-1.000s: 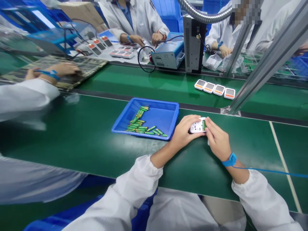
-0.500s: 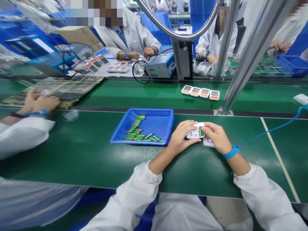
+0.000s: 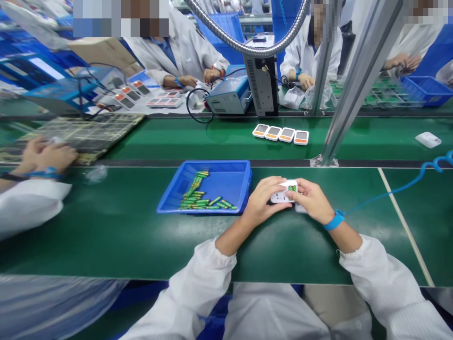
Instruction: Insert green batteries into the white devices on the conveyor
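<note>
Held a small white device between left hand and right hand, both clamped on it just above the counter. Green batteries already seated, seemingly; cover off. More batteries left in the blue tray beside; four finished-looking units lay farther off.

Fingers of both hands cover most of the white device; a second white piece hides under the right hand, kind unclear.

Small white plastic device, back side up with green batteries seated in its open compartment, just right of frame centre.
</note>
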Available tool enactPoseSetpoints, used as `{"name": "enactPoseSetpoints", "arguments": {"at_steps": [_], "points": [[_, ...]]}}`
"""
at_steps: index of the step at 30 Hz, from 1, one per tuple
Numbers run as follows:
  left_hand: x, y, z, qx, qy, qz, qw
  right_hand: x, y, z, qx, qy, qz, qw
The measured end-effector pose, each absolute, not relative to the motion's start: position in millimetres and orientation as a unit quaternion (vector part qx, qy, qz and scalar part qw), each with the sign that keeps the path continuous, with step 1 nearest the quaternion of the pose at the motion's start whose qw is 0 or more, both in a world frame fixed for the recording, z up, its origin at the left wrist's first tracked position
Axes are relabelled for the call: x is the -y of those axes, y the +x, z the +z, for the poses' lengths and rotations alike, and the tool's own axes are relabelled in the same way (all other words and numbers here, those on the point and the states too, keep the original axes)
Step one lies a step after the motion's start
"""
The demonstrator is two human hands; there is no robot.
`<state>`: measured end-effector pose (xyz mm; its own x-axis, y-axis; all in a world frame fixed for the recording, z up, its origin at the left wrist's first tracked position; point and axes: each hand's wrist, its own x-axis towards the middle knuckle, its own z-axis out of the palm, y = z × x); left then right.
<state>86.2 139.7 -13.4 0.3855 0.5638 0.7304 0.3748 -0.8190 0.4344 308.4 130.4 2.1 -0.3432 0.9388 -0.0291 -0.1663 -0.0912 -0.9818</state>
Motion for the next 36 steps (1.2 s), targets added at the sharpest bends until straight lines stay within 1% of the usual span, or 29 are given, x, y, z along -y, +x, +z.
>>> {"name": "enactPoseSetpoints", "arguments": {"at_steps": [4,7,9,12,15,18,20,21,23,25,26,32,36], "points": [[-143.1,88.0,-15.0,-0.275,0.822,0.488,0.104,-138.7,319.6,2.8,0.508,-0.322,0.694,0.395],[-143.7,91.0,-16.4,-0.264,0.827,0.488,0.097,-136.2,316.4,1.0,0.520,-0.334,0.675,0.403],[-143.2,93.8,-18.3,-0.254,0.835,0.477,0.108,-128.4,317.1,-2.0,0.567,-0.390,0.599,0.411],[-141.3,99.8,-24.3,-0.252,0.852,0.431,0.161,-108.6,347.7,-5.2,0.615,-0.508,0.439,0.414],[-137.0,107.6,-32.7,-0.233,0.887,0.333,0.220,-78.2,422.7,-0.3,0.580,-0.623,0.295,0.435],[-131.4,115.4,-38.7,-0.186,0.921,0.244,0.239,-46.8,516.9,7.4,0.509,-0.728,0.149,0.434],[-129.2,119.0,-39.5,-0.181,0.928,0.226,0.233,-33.8,573.9,8.6,0.481,-0.765,0.093,0.417],[-129.0,119.8,-39.0,-0.188,0.928,0.226,0.228,-31.0,598.2,8.0,0.473,-0.784,0.066,0.396],[-129.9,119.4,-37.2,-0.215,0.924,0.235,0.214,-34.3,636.3,6.2,0.477,-0.820,0.000,0.317],[-131.9,116.6,-35.9,-0.244,0.916,0.246,0.205,-51.5,660.3,5.5,0.487,-0.830,-0.039,0.268],[-133.0,114.5,-35.8,-0.258,0.911,0.251,0.202,-66.1,667.7,5.7,0.494,-0.829,-0.047,0.259],[-139.8,102.6,-38.6,-0.353,0.868,0.292,0.192,-211.8,685.5,2.7,0.535,-0.813,-0.079,0.217],[-141.9,99.0,-37.4,-0.380,0.845,0.317,0.200,-291.5,700.1,-4.1,0.544,-0.806,-0.116,0.201]]}}
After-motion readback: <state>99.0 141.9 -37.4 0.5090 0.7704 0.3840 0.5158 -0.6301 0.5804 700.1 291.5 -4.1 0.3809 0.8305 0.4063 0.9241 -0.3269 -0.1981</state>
